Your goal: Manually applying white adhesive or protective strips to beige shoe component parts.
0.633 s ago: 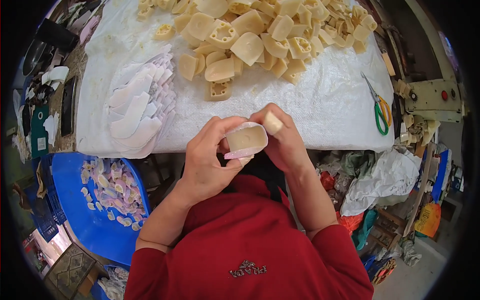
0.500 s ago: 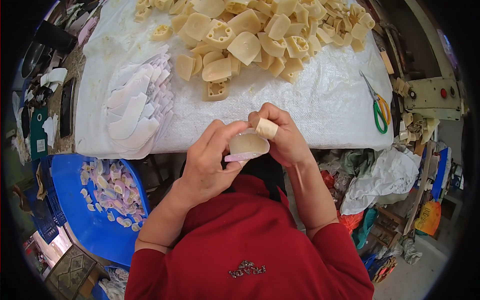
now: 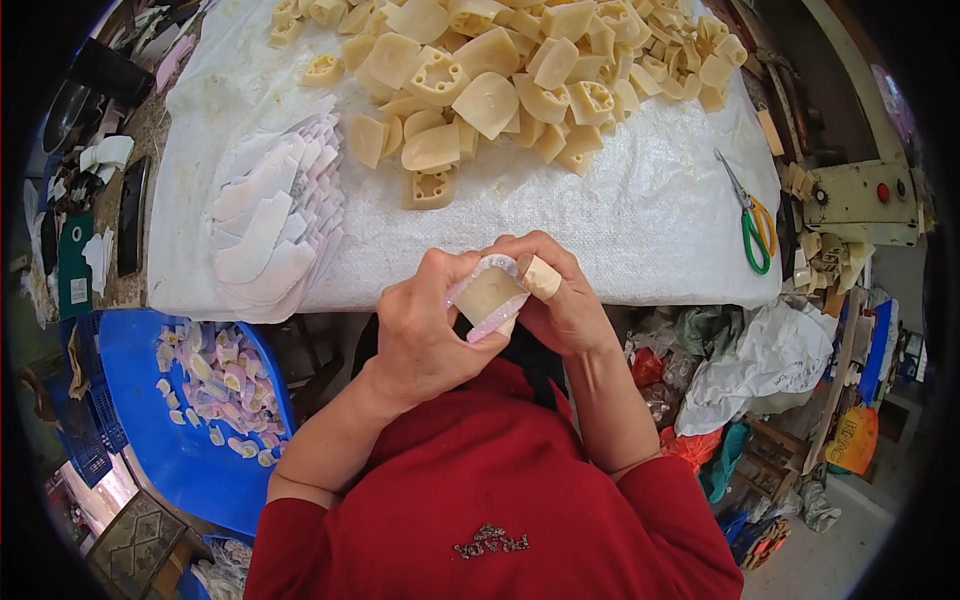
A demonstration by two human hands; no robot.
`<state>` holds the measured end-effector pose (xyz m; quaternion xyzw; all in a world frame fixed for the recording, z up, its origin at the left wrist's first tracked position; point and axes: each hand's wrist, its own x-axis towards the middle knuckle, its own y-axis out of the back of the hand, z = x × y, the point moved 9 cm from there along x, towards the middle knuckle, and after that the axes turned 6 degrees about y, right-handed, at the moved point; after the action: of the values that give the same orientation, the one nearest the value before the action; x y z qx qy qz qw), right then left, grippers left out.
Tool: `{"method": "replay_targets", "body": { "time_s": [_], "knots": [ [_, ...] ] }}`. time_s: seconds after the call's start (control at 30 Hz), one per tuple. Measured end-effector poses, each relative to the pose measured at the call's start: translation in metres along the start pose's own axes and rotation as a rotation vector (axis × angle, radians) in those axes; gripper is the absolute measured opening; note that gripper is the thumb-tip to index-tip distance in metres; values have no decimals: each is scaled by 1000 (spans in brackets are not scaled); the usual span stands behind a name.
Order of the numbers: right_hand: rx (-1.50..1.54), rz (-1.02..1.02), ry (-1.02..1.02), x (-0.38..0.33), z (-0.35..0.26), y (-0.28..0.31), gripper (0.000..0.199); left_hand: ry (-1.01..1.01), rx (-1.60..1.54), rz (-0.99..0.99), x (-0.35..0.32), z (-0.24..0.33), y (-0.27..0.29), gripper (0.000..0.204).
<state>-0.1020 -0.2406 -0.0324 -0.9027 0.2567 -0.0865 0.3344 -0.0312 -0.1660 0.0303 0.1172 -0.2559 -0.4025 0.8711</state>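
Note:
Close in front of my chest, near the table's front edge, both hands hold a cream plastic shoe heel (image 3: 490, 290). A pale pink glittery cover piece (image 3: 499, 318) is wrapped around its rim. My left hand (image 3: 420, 325) grips the heel's left side, fingers curled at the back and thumb below. My right hand (image 3: 568, 300) closes on the right side, its thumb wearing a beige wrap (image 3: 542, 278) and pressing at the edge of the cover. Part of the heel is hidden by my fingers. Beyond lies a large pile of bare cream heels (image 3: 488, 105).
A stack of pale pink cover pieces (image 3: 262, 225) lies left on the white-covered table (image 3: 520, 230). Scissors (image 3: 750, 220) with green and orange handles lie right. A blue basin (image 3: 190, 470) with several covered heels stands lower left. Plastic bags (image 3: 765, 355) lie lower right.
Both hands have come slightly nearer to me, and the heel has tilted so more of its face and pink rim shows. My right thumb has shifted along the heel's edge.

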Motion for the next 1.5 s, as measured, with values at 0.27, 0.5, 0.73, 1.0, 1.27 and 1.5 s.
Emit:
{"method": "replay_targets", "body": {
  "time_s": [0.27,0.5,0.73,1.0,1.27,1.5],
  "knots": [
    [-539,238,138,-3,-5,6,28,-58,183,183,-5,0,-1,43],
    [121,143,38,0,17,-3,25,-30,174,194,-8,-4,6,43],
    [-775,77,313,5,-4,-31,24,-10,197,226,-17,-13,30,47],
    [-1250,-284,637,50,-19,-108,28,277,105,686,-106,-88,181,56],
    [-1482,-375,815,78,5,-164,33,613,804,1015,-170,-118,298,46],
    [-1689,-441,811,88,20,-177,15,292,129,545,-39,-77,208,33]
  ]
}}
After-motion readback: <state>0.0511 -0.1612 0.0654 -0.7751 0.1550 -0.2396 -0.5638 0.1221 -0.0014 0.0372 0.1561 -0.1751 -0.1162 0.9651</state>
